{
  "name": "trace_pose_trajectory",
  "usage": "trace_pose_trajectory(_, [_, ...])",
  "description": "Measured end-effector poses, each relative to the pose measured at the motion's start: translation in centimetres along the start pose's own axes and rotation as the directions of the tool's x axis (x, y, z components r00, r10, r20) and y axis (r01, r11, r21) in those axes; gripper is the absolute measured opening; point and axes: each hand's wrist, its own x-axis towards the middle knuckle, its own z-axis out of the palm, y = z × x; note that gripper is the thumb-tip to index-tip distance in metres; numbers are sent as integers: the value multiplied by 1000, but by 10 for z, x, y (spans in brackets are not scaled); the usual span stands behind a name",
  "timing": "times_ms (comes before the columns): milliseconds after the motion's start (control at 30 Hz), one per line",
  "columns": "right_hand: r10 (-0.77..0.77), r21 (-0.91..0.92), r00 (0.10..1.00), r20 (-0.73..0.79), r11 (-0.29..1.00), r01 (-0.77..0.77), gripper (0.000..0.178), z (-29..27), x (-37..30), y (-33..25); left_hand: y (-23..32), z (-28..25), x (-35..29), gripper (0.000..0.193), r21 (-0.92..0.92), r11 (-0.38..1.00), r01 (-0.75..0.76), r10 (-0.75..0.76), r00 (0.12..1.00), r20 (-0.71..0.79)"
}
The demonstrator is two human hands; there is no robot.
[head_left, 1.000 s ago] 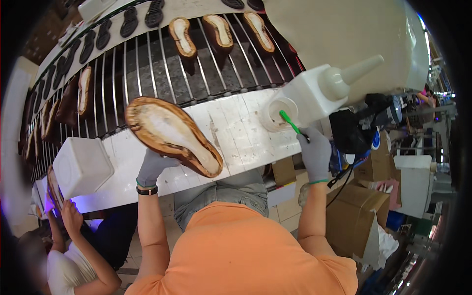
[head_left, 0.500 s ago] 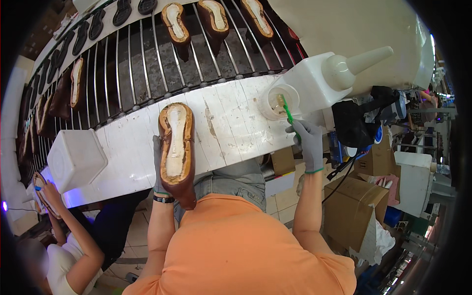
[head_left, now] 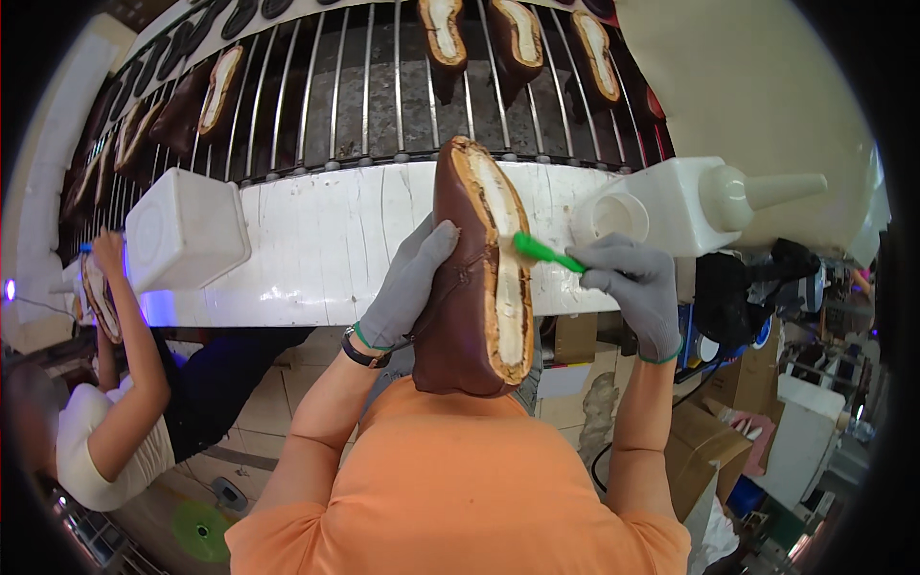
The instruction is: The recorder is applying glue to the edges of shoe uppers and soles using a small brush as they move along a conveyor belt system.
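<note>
My left hand, in a grey glove, is wrapped round the side of a brown shoe upper. The upper is raised above the bench with its underside turned to the right, showing a tan rim and a pale middle strip. In my gloved right hand, fingers pinched, is a green-handled brush. Its head meets the underside near the middle, though the bristles are hard to make out. Behind the right hand a white cup stands beside a white squeeze bottle lying on its side.
A white bench carries a white plastic container at left. Beyond runs a rack of metal bars with several shoe uppers; dark soles lie along its far side. At left a co-worker's hand holds another upper. Cardboard boxes stand at right.
The shoe upper has come up and right, turning its underside toward my right hand. The brush has left the cup and moved to the underside. My view has shifted.
</note>
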Motion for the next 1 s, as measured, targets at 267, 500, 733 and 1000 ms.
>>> trace_pose_trajectory(267, [-89,-146,995,-36,986,83,30,19,12,-17,13,10,-9,66,131,981,-142,137,989,48])
trace_pose_trajectory(500, [-132,-250,989,-67,962,111,25,20,42,-30,23,7,-16,79,530,824,-202,205,977,53])
trace_pose_trajectory(733, [-182,-220,972,-146,964,148,24,11,71,-30,35,5,-20,89,714,683,-151,141,987,73])
trace_pose_trajectory(1000, [-174,-215,971,166,954,208,31,-9,68,-41,31,-3,-13,75,474,850,-231,188,972,138])
